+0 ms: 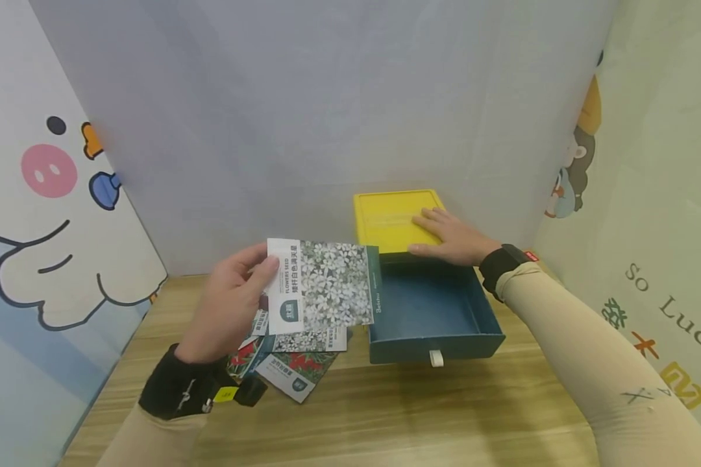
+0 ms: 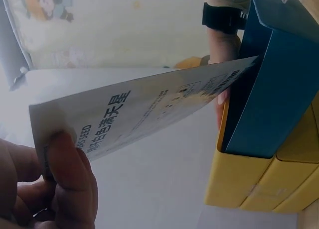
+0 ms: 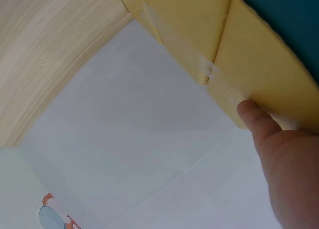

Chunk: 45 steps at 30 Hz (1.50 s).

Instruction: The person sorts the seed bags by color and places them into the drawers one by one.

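My left hand (image 1: pixel 233 301) pinches a flower seed packet (image 1: pixel 333 282) by its white end, thumb on the printed face. White blossoms cover the packet's front, and its green end reaches over the left edge of a dark blue drawer (image 1: pixel 438 347). That drawer is pulled out of a yellow box (image 1: pixel 394 220). On top of the box rests my right hand (image 1: pixel 455 237), fingers spread and fairly straight. The left wrist view shows the packet (image 2: pixel 144 109) nearly edge-on, its far end near the drawer's opening (image 2: pixel 279 99).
Several more seed packets (image 1: pixel 298 373), with red or white flowers, lie overlapping on the wooden table (image 1: pixel 385 421) below my left hand. A white pull tab (image 1: pixel 437 358) sits on the drawer front. Grey cloth (image 1: pixel 327 117) hangs behind; printed panels stand at both sides.
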Motion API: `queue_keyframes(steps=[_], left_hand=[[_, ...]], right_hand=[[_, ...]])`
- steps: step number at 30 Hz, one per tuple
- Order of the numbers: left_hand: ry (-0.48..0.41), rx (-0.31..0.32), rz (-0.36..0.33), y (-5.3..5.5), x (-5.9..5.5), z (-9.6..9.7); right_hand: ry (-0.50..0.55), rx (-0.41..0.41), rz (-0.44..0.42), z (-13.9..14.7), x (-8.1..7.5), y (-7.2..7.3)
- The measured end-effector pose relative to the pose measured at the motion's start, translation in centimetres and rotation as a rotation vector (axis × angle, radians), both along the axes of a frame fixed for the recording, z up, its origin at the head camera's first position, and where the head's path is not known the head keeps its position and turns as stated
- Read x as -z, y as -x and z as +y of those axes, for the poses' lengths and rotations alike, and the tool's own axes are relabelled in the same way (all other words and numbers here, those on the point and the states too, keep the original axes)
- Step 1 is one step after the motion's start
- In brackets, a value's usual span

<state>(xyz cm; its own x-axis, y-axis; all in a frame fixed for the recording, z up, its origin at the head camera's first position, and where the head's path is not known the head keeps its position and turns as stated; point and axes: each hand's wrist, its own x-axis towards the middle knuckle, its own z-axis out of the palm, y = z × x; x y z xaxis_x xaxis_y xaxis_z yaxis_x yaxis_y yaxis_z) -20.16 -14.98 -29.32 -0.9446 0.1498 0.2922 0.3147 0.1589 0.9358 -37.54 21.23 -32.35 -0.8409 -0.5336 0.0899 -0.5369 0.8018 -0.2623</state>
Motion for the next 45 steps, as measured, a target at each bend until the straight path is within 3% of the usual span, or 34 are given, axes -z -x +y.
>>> queue_keyframes(steps=[9,26,45], left_hand=[[0.017,0.035,0.000,0.6,0.4,1.2],[-0.122,0.123,-0.091,1.5,1.5,3.5],[-0.145,0.152,-0.166,2.4,3.2,5.1]], right_hand=[[-0.009,-0.010,0.003,0.0,-0.2,0.0],[0.000,-0.011,0.003,-0.1,0.0,-0.2],[-0.008,-0.003,0.010,-0.1,0.1,-0.1]])
